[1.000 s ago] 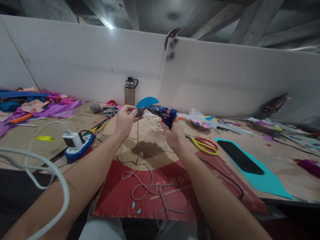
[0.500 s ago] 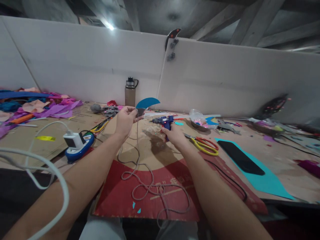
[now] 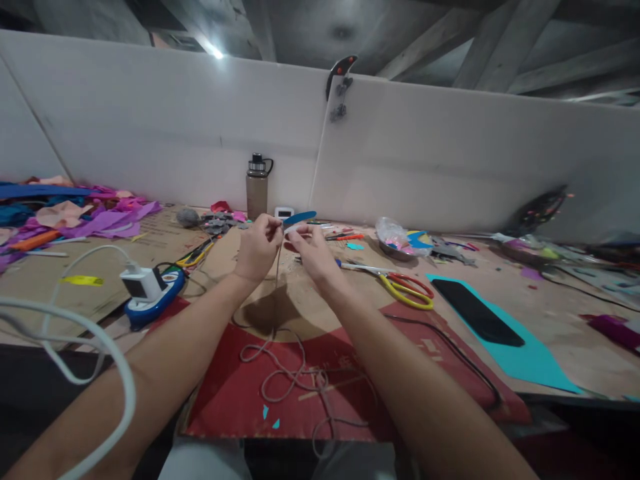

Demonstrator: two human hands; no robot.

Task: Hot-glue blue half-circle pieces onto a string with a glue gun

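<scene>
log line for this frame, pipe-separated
left hand: holding blue piece | right hand: at it, grip unclear | cord: hanging below hands, looped on red cardboard | scissors: at right

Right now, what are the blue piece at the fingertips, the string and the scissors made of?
Blue piece: perhaps felt or stiff card; it looks matte, thin and clean-edged.
String: probably yarn or cord, dull, lying in loose loops.
Scissors: pale grey blades, likely metal; smooth-looking red and yellow handles, probably plastic.

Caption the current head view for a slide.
Left hand and right hand meet at a blue piece above cord looped on red cardboard.
</scene>
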